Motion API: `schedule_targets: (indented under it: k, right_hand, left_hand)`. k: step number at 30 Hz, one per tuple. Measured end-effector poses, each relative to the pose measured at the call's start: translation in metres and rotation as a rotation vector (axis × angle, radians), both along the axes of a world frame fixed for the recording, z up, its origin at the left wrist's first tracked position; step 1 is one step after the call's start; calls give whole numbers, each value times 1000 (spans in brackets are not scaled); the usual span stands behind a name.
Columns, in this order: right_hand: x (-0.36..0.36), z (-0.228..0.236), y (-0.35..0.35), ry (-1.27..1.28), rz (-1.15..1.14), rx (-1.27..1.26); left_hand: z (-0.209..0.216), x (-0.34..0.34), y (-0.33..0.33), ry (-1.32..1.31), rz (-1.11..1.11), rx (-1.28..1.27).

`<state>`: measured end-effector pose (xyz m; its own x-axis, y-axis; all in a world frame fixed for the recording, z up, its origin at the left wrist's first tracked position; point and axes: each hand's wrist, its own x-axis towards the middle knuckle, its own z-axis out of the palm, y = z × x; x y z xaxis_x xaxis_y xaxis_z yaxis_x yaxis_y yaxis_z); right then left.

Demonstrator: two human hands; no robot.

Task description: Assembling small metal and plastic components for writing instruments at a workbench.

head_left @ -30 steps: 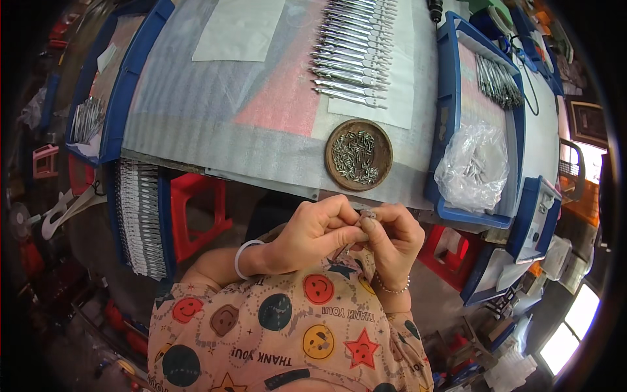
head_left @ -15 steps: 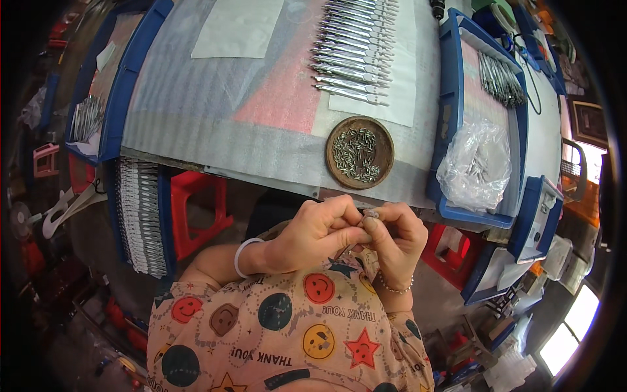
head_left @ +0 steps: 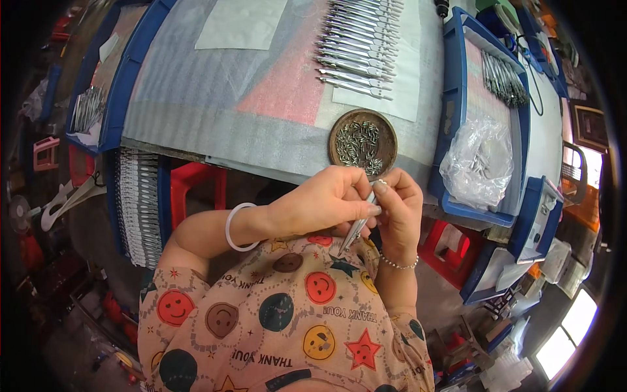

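My left hand [head_left: 326, 204] closes its thumb and fingers round a slim silver metal tool [head_left: 354, 234], which slants downward from between my hands toward my shirt. Its lower end is narrow and looks split in two. My right hand [head_left: 400, 206] pinches at the tool's upper end, where a small bright tip shows by the thumb; whether a separate small part is there cannot be made out. Just beyond my fingers, at the table's near edge, stands a round brown bowl [head_left: 390, 142] of small metal pins or screws. Past it, similar silver tools [head_left: 359, 52] lie in a row.
A blue tray [head_left: 450, 117] at the right carries thin metal pieces [head_left: 503, 78] and a clear plastic bag [head_left: 477, 173]. Another blue tray [head_left: 121, 85] stands at the left. Below it, a rack of silver pieces [head_left: 139, 209] sits beside a red stool [head_left: 189, 193].
Both hands have moved up toward the bowl, the left forearm reaching further forward. The slim silver tool now shows between them, where it was hidden before.
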<state>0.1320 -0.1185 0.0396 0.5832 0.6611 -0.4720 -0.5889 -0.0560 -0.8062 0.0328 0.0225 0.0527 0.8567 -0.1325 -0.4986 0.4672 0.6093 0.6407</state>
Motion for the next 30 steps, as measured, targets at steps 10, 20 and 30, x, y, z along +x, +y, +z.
schedule_targets:
  k: [10, 20, 30]
  right_hand:
    - [0, -14, -3, 113, -34, 40]
    - [0, -4, -3, 52, -159, 124]
    - [-8, 20, -20, -79, -70, 135]
  left_hand:
    - [-2, 9, 0, 108, 30, -102]
    - [2, 16, -5, 30, 9, -25]
    - [-8, 8, -38, -64, 188, -355]
